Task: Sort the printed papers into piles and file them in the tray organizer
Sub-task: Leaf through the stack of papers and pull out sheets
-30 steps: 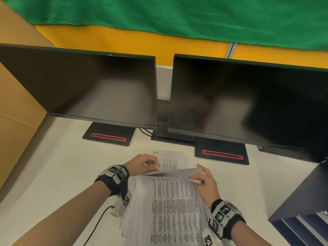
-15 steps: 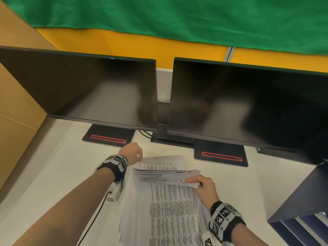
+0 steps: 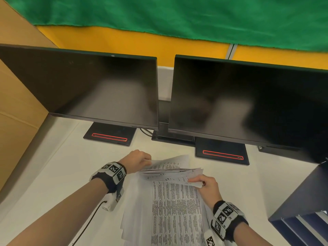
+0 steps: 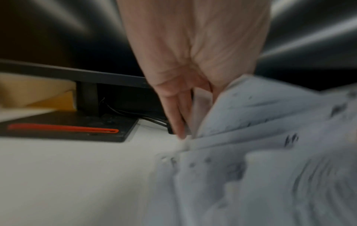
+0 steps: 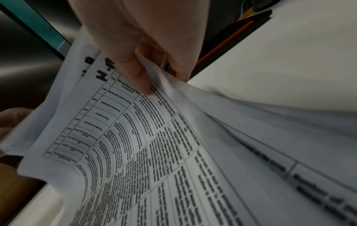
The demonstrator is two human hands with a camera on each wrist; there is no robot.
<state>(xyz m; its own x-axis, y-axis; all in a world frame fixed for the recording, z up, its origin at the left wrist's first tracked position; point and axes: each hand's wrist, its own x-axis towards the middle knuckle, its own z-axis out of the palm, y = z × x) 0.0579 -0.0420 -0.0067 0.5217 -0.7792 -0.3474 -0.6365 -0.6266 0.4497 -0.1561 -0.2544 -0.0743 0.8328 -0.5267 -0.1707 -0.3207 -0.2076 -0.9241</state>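
A stack of printed papers lies on the white desk in front of me. Its far ends are lifted and fanned out as several sheets. My right hand pinches their right corner, thumb on the printed table, fingers underneath. My left hand is at the far left corner and pinches the edge of a sheet; that view is blurred. The dark blue tray organizer stands at the right edge.
Two dark monitors stand side by side behind the papers, their black bases on the desk. A cardboard wall closes the left side. A black cable hangs from my left wrist.
My left hand let go of the sheets, swung back and left as a fist, then came back to the papers' far left corner. My right hand kept its pinch.
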